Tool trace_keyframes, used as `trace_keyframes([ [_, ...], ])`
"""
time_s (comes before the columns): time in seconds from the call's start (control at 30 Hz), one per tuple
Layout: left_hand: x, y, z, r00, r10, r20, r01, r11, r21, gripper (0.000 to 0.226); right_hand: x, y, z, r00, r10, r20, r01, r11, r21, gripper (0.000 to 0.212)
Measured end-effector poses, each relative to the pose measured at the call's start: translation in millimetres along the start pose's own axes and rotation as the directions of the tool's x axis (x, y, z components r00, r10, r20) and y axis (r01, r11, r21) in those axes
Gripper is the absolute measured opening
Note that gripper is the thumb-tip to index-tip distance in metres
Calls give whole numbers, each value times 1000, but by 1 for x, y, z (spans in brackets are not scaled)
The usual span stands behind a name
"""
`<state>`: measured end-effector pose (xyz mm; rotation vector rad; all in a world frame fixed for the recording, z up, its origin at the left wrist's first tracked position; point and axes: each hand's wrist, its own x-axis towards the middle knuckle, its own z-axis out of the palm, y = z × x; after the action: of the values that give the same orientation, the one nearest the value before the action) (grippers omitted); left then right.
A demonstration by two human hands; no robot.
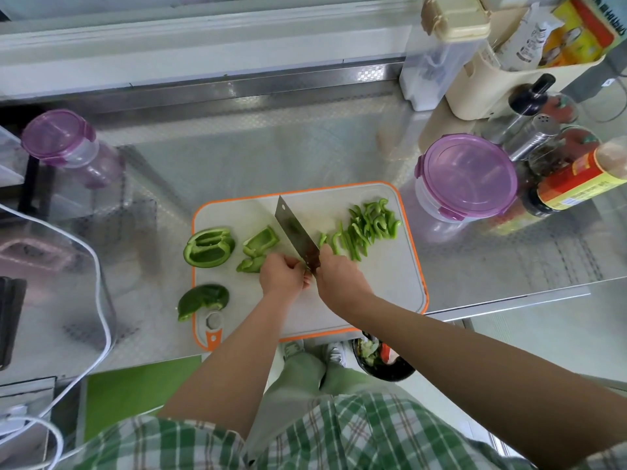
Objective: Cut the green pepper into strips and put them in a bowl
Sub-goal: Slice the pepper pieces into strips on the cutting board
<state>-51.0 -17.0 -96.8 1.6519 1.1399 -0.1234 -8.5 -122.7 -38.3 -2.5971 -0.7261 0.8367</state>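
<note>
A: Head view: which step?
B: Slicing, midway. The right hand [339,276] grips the cleaver [294,228]; the left hand [283,274] curls at the blade's heel, contents unclear. The strips [369,225] lie at 2 o'clock on the board [390,283], the uncut pieces [208,247] at 9.
A: Next?
B: Likely feeding another piece under the blade.

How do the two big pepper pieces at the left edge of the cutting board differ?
The far pepper piece lies hollow side up, showing pale inner ribs; the near pepper piece lies skin side up, a dark glossy dome. The far pepper piece looks larger and cup-shaped; the near pepper piece looks like a smaller wedge. Both are green, not yet cut into strips, and overlap the cutting board's orange rim.
</note>
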Motion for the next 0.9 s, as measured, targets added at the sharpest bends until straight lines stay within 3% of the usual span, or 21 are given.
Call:
trace_keyframes([
  [0.23,-3,-2,-3,998,58,7,-58,997,43,28,4,4,3,997,-82,-11,80,988,-133,13],
  [0.37,-8,1,-1,999,40,-13,-40,999,1,25,8,11,-2,998,-26,-65,23,999,-50,23],
  [0.53,-12,3,1,999,38,-23,-38,999,-24,28,11,19,-13,997,-38,-69,41,998,38,12],
  [0.7,-9,1,1,998,59,-37,-57,997,48,38,5,21,-14,988,-149,-49,148,989,-20,33],
  [0.9,-11,2,1,997,66,-35,-65,997,46,34,-1,16,-10,990,-139,-24,137,989,-49,18],
])
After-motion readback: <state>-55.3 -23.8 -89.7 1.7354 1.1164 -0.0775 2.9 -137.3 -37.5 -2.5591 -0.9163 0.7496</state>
